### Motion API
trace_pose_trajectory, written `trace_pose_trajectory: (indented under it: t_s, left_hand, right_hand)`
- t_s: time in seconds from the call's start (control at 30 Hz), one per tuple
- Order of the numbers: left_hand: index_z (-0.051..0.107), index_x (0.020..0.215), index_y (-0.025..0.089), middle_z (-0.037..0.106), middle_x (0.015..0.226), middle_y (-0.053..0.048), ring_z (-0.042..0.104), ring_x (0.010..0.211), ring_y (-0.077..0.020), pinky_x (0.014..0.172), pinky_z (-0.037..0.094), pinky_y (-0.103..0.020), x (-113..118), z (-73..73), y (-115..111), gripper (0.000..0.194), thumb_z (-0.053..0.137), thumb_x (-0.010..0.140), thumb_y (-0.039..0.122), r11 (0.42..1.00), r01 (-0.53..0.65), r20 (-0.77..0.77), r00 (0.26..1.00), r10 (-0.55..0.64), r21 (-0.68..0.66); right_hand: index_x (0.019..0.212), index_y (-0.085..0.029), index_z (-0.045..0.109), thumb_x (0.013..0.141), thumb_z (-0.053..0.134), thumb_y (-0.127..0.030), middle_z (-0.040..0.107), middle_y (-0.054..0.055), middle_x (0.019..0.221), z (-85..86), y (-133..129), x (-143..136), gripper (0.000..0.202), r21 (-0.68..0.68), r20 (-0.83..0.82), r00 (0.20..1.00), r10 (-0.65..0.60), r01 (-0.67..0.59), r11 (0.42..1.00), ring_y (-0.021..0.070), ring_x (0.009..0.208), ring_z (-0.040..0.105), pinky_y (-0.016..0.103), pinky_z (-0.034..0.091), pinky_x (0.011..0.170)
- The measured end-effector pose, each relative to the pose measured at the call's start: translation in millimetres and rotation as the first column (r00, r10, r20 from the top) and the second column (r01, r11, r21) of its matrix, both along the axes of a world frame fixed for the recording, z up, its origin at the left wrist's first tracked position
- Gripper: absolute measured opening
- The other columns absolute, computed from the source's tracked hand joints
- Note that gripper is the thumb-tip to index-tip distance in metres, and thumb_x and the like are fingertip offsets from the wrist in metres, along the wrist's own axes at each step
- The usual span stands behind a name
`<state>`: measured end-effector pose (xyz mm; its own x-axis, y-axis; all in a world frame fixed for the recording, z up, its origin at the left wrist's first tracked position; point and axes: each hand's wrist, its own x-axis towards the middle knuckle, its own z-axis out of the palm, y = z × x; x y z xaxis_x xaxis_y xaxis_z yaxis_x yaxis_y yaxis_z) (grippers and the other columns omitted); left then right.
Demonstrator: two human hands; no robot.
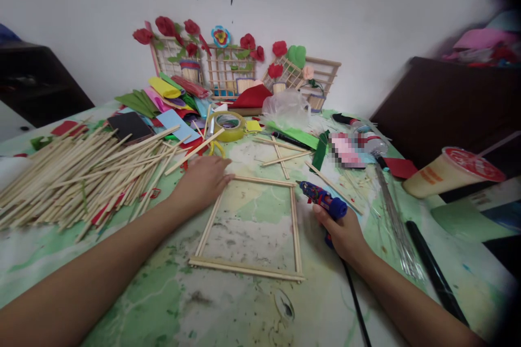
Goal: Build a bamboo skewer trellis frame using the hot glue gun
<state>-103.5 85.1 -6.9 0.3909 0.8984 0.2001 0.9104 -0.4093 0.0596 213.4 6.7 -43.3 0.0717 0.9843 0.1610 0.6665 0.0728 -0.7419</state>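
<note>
Left hand point(207, 180) at one far corner of the wooden stick frame point(246, 269), glue gun point(325, 201) right beside the other!

Out on the left, a big heap of pale wooden sticks point(101, 179) sprawls over the green-and-white tablecloth point(138, 309); then in comes the left hand, fingers drawn close together at the frame's far-left corner, though whether they pinch the stick I cannot tell; a roll of yellowish tape point(239, 131) lies beyond; dead centre, the four-sided frame rests flat on the cloth, loose sticks crossing point(280, 160) behind it; and here's the right hand point(345, 236), fingers wrapped around the blue glue gun, nozzle at the far-right corner, black cord point(356, 298) trailing nearward; far right, a lidded drink cup point(431, 173) with a straw.
</note>
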Motion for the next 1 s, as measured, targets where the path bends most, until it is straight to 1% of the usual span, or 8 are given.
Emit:
trace_pose_trajectory:
  t_s: [0.07,0.13,0.23,0.37,0.47,0.63,0.8,1.0]
  left_hand:
    - [0.065,0.096,0.015,0.067,0.097,-0.015,0.06,0.096,-0.0293,0.084,0.044,-0.04,-2,13.1,-3,0.045,0.032,0.09,0.045,0.989,-0.146,-0.022,0.989,0.145,-0.033]
    - [0.066,0.08,0.017,0.067,0.083,-0.013,0.062,0.083,-0.0274,0.071,0.045,-0.035,-4,25.4,-8,0.047,0.031,0.089,0.046,0.967,-0.244,-0.061,0.969,0.24,-0.071]
    - [0.065,0.07,0.019,0.067,0.074,-0.011,0.062,0.073,-0.025,0.06,0.043,-0.031,-4,34.1,-13,0.049,0.032,0.086,0.051,0.948,-0.281,-0.114,0.957,0.266,-0.147]
    - [0.065,0.063,0.018,0.068,0.071,-0.011,0.062,0.064,-0.0229,0.053,0.04,-0.029,-2,27.5,-15,0.049,0.036,0.082,0.053,0.924,-0.232,-0.163,0.968,0.19,-0.303]
    - [0.065,0.063,0.018,0.069,0.074,-0.012,0.063,0.065,-0.0235,0.052,0.04,-0.029,0,20.4,-14,0.047,0.038,0.08,0.052,0.907,-0.213,-0.171,0.972,0.16,-0.362]
    - [0.066,0.067,0.018,0.068,0.075,-0.013,0.064,0.069,-0.0267,0.055,0.042,-0.031,2,18.0,-14,0.042,0.041,0.078,0.05,0.911,-0.201,-0.152,0.976,0.155,-0.359]
    - [0.065,0.063,0.019,0.069,0.073,-0.012,0.063,0.066,-0.0239,0.055,0.043,-0.03,3,18.2,-14,0.036,0.043,0.076,0.043,0.906,-0.215,-0.152,0.974,0.169,-0.366]
    - [0.065,0.066,0.019,0.069,0.076,-0.012,0.063,0.069,-0.0253,0.055,0.043,-0.031,5,16.2,-13,0.04,0.039,0.079,0.046,0.913,-0.21,-0.106,0.977,0.184,-0.35]
  right_hand:
    - [0.059,-0.019,0.048,0.081,0.051,-0.056,0.041,-0.002,0.05,-1.3,1,0,0.042,-0.002,0.002,1.0,-0.002,0.002,1.0,0.0121,0.046,0.039,0.023,0.027,0.04]
    - [0.059,-0.02,0.047,0.081,0.051,-0.057,0.04,-0.003,0.05,-1.4,1,0,0.043,-0.001,0.004,1.0,-0.002,0.002,1.0,0.012,0.046,0.038,0.023,0.028,0.041]
    - [0.056,-0.02,0.046,0.081,0.05,-0.057,0.039,-0.003,0.048,0.4,1,0,0.045,0.024,0.013,1.0,0.002,-0.003,1.0,0.0124,0.046,0.039,0.024,0.028,0.043]
    - [0.053,-0.02,0.046,0.081,0.048,-0.059,0.039,-0.003,0.047,3.1,0,-2,0.048,0.031,0.038,0.999,-0.01,0.009,0.999,0.013,0.046,0.04,0.025,0.028,0.044]
    - [0.053,-0.02,0.047,0.08,0.047,-0.06,0.041,-0.002,0.048,3.9,1,-2,0.049,0.022,0.046,0.999,-0.011,0.01,1.0,0.0135,0.048,0.041,0.026,0.03,0.045]
    - [0.055,-0.019,0.048,0.08,0.049,-0.06,0.04,-0.003,0.047,3.4,1,-2,0.047,-0.001,0.015,1.0,-0.015,0.015,1.0,0.0123,0.045,0.039,0.024,0.029,0.042]
    - [0.06,-0.018,0.053,0.08,0.051,-0.057,0.044,-0.002,0.05,0.2,1,0,0.044,-0.004,-0.019,1.0,-0.009,0.008,1.0,0.0121,0.045,0.042,0.023,0.029,0.039]
    - [0.06,-0.018,0.052,0.08,0.05,-0.059,0.046,-0.002,0.051,-3.0,1,2,0.046,-0.004,-0.01,1.0,-0.011,0.011,1.0,0.0123,0.044,0.043,0.023,0.03,0.038]
